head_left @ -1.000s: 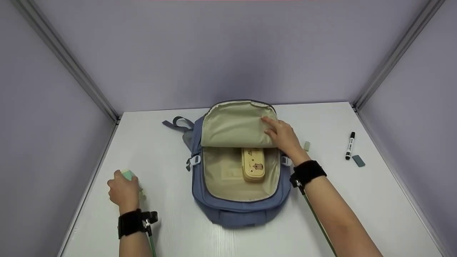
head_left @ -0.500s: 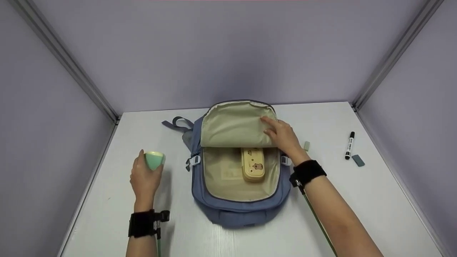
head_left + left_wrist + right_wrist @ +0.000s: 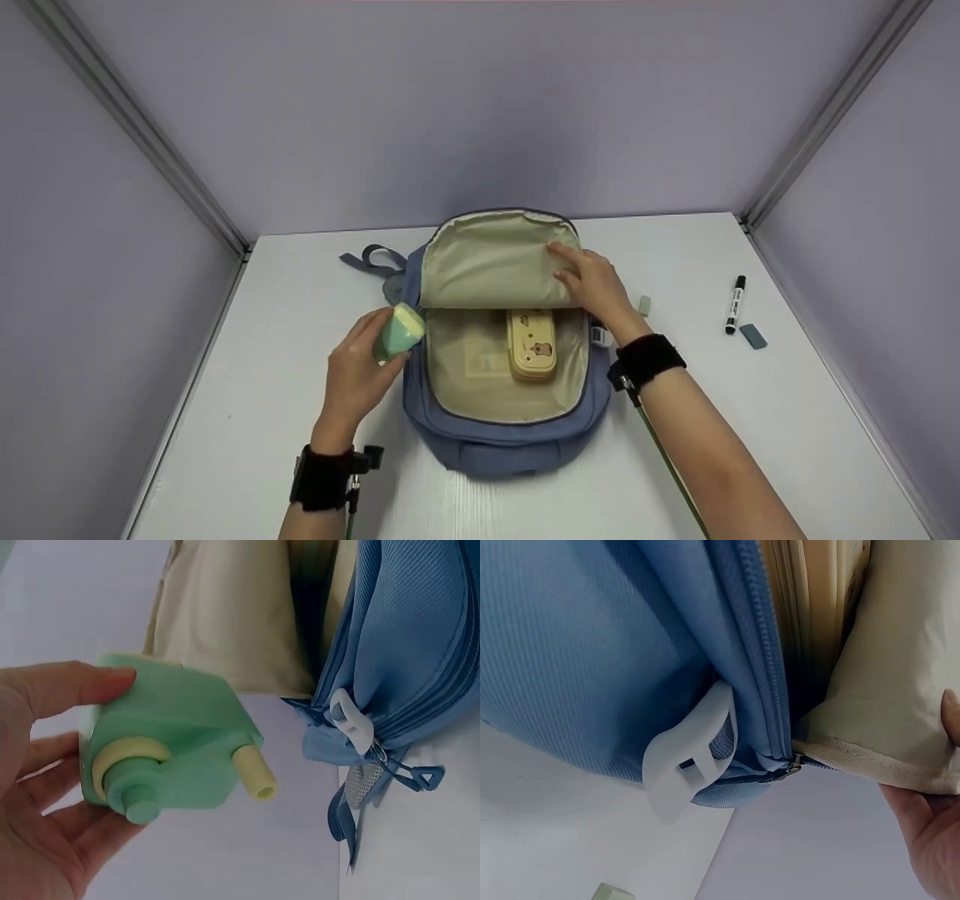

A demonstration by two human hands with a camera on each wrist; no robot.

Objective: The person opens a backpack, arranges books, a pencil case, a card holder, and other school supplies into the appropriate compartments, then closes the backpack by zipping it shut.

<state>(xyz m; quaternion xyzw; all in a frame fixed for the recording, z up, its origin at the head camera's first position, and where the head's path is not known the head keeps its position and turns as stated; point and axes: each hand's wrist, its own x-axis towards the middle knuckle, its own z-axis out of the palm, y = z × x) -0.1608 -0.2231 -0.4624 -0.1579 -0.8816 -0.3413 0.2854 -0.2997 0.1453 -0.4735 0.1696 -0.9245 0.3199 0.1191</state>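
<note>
left hand [image 3: 358, 375] pinching green gadget [image 3: 176, 709]; right hand [image 3: 600, 289] pinching backpack flap [image 3: 487, 262], apparently baring yellow case [image 3: 533, 349] between hands.

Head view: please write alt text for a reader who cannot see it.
A person's left hand holds a green-and-yellow object near an open blue backpack, while the right hand grips the flap. A yellow case is inside; a marker, a dark block and a pale block lie to the right.

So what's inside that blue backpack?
A yellow case lies in the backpack, its far end hidden under the flap that the right hand holds. Anything deeper beneath that flap is covered and can't be seen.
</note>
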